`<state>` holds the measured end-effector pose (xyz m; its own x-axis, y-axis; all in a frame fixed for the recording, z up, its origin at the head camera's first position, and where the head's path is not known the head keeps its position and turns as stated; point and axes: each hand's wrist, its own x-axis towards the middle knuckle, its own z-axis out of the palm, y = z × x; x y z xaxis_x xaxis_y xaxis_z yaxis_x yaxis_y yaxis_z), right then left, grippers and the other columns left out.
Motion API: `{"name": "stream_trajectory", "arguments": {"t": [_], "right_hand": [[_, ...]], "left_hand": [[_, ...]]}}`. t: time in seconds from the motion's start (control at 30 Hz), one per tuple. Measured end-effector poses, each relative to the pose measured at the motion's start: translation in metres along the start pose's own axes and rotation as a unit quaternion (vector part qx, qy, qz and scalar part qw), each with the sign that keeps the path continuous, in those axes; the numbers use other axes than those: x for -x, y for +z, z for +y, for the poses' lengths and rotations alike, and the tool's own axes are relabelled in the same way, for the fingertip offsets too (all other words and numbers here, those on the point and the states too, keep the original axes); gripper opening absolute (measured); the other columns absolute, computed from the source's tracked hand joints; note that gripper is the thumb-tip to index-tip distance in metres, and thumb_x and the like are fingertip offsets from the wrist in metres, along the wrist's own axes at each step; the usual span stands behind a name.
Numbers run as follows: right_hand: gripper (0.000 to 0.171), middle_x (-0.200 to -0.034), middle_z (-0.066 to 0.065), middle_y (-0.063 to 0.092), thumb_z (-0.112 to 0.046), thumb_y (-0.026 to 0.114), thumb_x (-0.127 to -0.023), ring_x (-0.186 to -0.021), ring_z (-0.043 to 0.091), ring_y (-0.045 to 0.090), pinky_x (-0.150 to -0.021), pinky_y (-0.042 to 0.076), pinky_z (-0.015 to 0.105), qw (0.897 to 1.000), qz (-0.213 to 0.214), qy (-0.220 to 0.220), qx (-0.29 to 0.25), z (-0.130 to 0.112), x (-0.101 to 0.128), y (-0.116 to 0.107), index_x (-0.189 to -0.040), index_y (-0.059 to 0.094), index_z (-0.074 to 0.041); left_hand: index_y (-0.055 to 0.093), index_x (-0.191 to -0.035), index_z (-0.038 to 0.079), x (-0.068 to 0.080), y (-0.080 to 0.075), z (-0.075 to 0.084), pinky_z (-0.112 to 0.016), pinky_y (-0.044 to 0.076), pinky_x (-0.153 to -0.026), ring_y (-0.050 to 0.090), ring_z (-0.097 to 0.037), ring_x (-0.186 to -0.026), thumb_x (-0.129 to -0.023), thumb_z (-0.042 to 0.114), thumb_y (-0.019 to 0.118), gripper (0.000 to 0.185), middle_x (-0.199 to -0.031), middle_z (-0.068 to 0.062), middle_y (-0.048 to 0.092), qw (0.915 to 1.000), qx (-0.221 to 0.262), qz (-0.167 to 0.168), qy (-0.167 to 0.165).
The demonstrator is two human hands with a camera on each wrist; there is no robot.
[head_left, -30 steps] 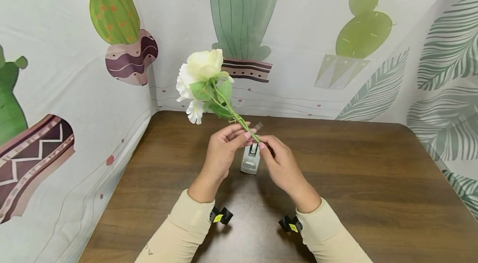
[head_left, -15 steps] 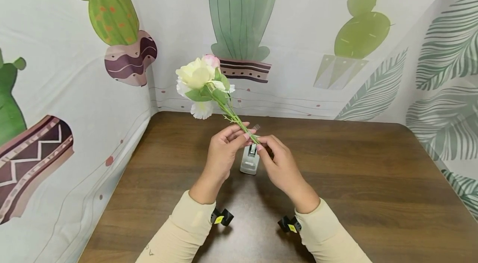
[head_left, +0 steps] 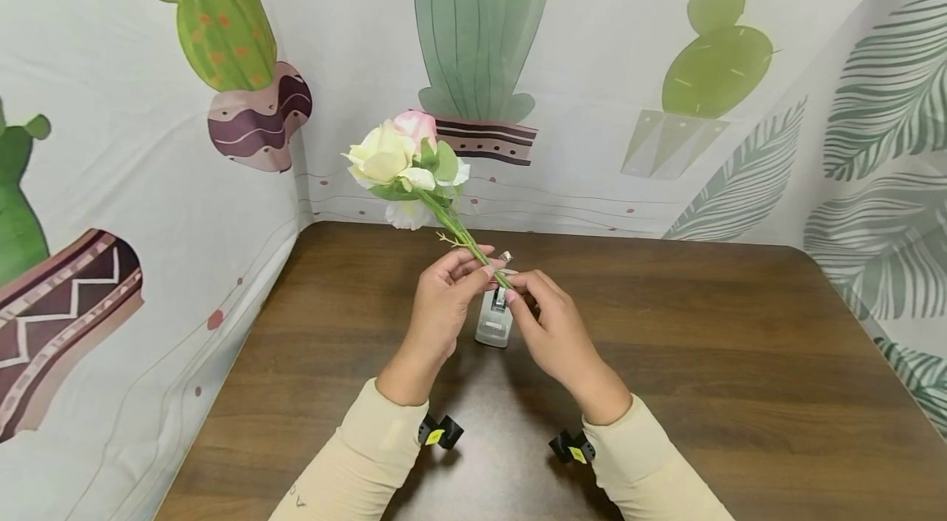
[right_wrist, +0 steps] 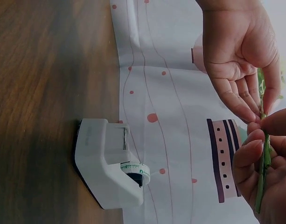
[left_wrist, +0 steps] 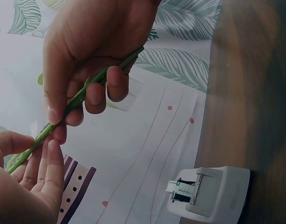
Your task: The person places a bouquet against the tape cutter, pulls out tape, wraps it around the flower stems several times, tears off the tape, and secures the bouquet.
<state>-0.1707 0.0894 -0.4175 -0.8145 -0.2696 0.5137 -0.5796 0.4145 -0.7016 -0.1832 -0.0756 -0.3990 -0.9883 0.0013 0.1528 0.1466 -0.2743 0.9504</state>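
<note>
Artificial flowers with a cream rose [head_left: 381, 155] and a pink bloom [head_left: 417, 126] are held in the air, their heads tilted up to the left. My left hand [head_left: 438, 299] pinches the bundled green stems [head_left: 460, 232] between thumb and fingers. Just below it, my right hand [head_left: 556, 332] pinches the lower stems, with its fingers curled round them in the right wrist view. A small clear strip [head_left: 506, 256], which looks like tape, glints by the left fingertips. Behind the hands stands a white tape dispenser [head_left: 493, 325], its tape roll [right_wrist: 136, 172] showing in the right wrist view.
The brown wooden table [head_left: 725, 357] spreads under both arms. A white cloth [head_left: 355, 28] printed with cacti and leaves hangs behind and beside it. Black cameras [head_left: 441, 431] are worn on both wrists above the table.
The flowers have turned about their stems, bringing the pink bloom into view beside the cream rose. The lower stem end has shifted slightly left. Both hands stay nearly in place.
</note>
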Motion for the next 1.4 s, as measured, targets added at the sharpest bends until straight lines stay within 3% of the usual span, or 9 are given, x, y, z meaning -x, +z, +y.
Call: {"name": "stream_trajectory", "arguments": {"t": [0.33, 0.57, 0.67, 0.9, 1.1, 1.23, 1.4], "right_hand": [[0.014, -0.087, -0.001, 0.056, -0.011, 0.061, -0.100, -0.072, 0.014, 0.051, -0.061, 0.043, 0.023, 1.000, 0.003, -0.005, 0.009, 0.0000, 0.0005, 0.0003, -0.113, 0.068, -0.011], [0.014, -0.088, 0.000, 0.058, -0.010, 0.063, -0.099, -0.074, 0.010, 0.052, -0.062, 0.044, 0.022, 1.000, 0.014, -0.011, 0.016, -0.0006, 0.0008, 0.0012, -0.112, 0.068, -0.010], [0.014, -0.090, 0.001, 0.060, -0.009, 0.064, -0.099, -0.073, 0.011, 0.056, -0.062, 0.048, 0.022, 1.000, 0.017, -0.012, 0.009, -0.0008, 0.0012, 0.0020, -0.112, 0.068, -0.009], [0.015, -0.094, 0.004, 0.062, -0.006, 0.064, -0.098, -0.073, 0.014, 0.066, -0.061, 0.054, 0.023, 1.000, 0.016, -0.014, 0.005, -0.0010, 0.0015, 0.0042, -0.113, 0.067, -0.006], [0.017, -0.092, 0.004, 0.067, -0.012, 0.060, -0.101, -0.065, 0.012, 0.063, -0.059, 0.053, 0.022, 1.000, 0.008, 0.002, 0.017, -0.0013, 0.0028, 0.0062, -0.118, 0.065, -0.009], [0.018, -0.091, 0.010, 0.071, -0.014, 0.052, -0.106, -0.062, 0.015, 0.061, -0.057, 0.052, 0.023, 1.000, -0.003, 0.011, 0.000, -0.0012, 0.0034, 0.0074, -0.118, 0.063, -0.008], [0.017, -0.093, 0.008, 0.071, -0.013, 0.052, -0.105, -0.062, 0.009, 0.058, -0.058, 0.051, 0.024, 1.000, 0.002, 0.005, 0.001, -0.0008, 0.0033, 0.0078, -0.118, 0.063, -0.009]], "left_hand": [[0.069, -0.115, 0.001, -0.0005, 0.0001, -0.0014, -0.029, 0.060, -0.084, 0.071, -0.025, -0.099, -0.093, 0.004, 0.069, 0.023, -0.106, -0.013, 0.076, 1.0000, 0.000, 0.005, -0.002], [0.063, -0.122, -0.010, 0.0005, 0.0013, -0.0010, -0.023, 0.059, -0.079, 0.067, -0.012, -0.086, -0.094, 0.001, 0.065, 0.030, -0.102, -0.006, 0.068, 1.0000, -0.005, 0.000, -0.003], [0.063, -0.122, -0.009, 0.0010, 0.0014, -0.0011, -0.022, 0.058, -0.078, 0.065, -0.010, -0.084, -0.094, 0.000, 0.064, 0.029, -0.101, -0.007, 0.066, 1.0000, -0.003, 0.000, -0.004], [0.068, -0.117, -0.005, 0.0013, 0.0018, -0.0005, -0.022, 0.058, -0.081, 0.065, -0.011, -0.089, -0.094, -0.002, 0.064, 0.024, -0.120, -0.015, 0.066, 1.0000, 0.004, 0.003, 0.004], [0.068, -0.119, -0.004, 0.0009, 0.0010, -0.0001, -0.021, 0.058, -0.083, 0.065, -0.012, -0.088, -0.093, -0.001, 0.065, 0.026, -0.116, -0.011, 0.067, 1.0000, -0.001, 0.006, 0.000], [0.069, -0.116, -0.004, 0.0014, 0.0001, 0.0000, -0.020, 0.057, -0.083, 0.065, -0.011, -0.088, -0.094, 0.000, 0.064, 0.023, -0.124, -0.013, 0.067, 1.0000, -0.006, 0.006, -0.002], [0.069, -0.117, -0.006, 0.0018, 0.0001, 0.0001, -0.020, 0.057, -0.084, 0.066, -0.009, -0.088, -0.093, -0.002, 0.063, 0.025, -0.130, -0.011, 0.066, 0.9999, -0.009, 0.005, 0.000]]}}
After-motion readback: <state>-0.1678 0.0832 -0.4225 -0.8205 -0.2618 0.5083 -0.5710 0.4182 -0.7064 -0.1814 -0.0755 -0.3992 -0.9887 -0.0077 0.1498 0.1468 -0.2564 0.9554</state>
